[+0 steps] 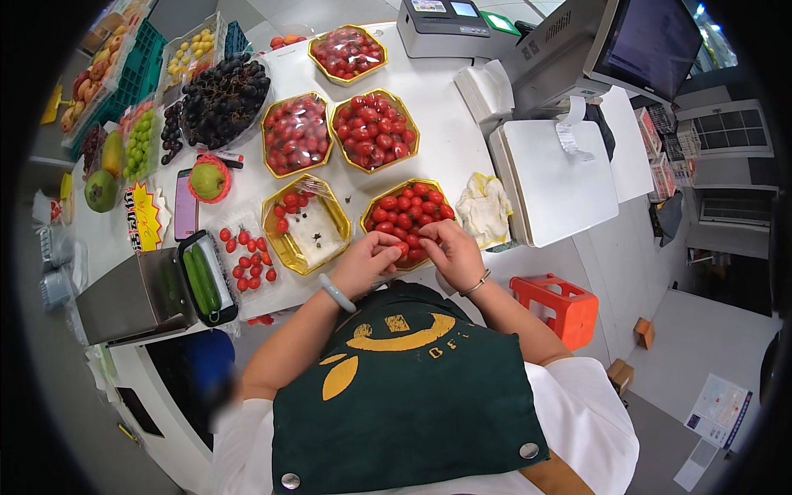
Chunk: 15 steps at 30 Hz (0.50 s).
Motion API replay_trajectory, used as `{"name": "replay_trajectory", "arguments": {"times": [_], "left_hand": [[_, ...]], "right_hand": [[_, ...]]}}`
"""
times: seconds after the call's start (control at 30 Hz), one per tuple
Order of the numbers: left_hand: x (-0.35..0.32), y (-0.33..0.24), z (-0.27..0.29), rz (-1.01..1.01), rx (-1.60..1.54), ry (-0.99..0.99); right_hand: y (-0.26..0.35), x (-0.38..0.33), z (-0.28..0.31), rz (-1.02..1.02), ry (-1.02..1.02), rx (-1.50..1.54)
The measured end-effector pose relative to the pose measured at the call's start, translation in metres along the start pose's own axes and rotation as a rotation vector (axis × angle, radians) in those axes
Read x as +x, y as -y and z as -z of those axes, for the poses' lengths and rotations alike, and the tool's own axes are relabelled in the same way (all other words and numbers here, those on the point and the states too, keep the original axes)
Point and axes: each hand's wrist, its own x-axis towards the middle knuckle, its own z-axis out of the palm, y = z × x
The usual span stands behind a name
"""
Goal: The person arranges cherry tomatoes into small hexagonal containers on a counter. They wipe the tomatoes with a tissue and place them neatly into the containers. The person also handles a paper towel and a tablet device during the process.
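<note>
Both my hands are over a gold octagonal tray [364,223] filled with red cherry tomatoes [406,204]. My left hand [367,262], with a pale bangle at the wrist, is closed in a pinch at the tray's near left side, a cherry tomato [402,248] at its fingertips. Opposite it, my right hand [456,257], with a metal bracelet, has its fingers curled and pinched together; what they hold is hidden. Just left stands a second gold tray [285,254] with a few tomatoes, small green stem bits and a pale liner.
Film-covered tomato trays [297,134] stand farther back. At left are loose tomatoes on a clear sheet [249,262], cucumbers [200,279], a phone [187,206], a guava [209,179] and grapes [225,101]. A crumpled cloth [484,209] and a scale [561,181] are right; a red stool [557,309] stands below.
</note>
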Motion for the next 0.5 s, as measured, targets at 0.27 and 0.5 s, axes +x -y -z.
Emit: {"name": "replay_trajectory", "arguments": {"times": [0.27,0.5], "left_hand": [[0.011,-0.011,-0.010,-0.152,0.267,-0.161],[0.008,-0.013,0.095,-0.563,1.201,-0.786]], "right_hand": [[-0.005,-0.001,-0.002,-0.026,0.037,-0.148],[-0.015,0.005,0.018,-0.106,-0.122,-0.196]]}}
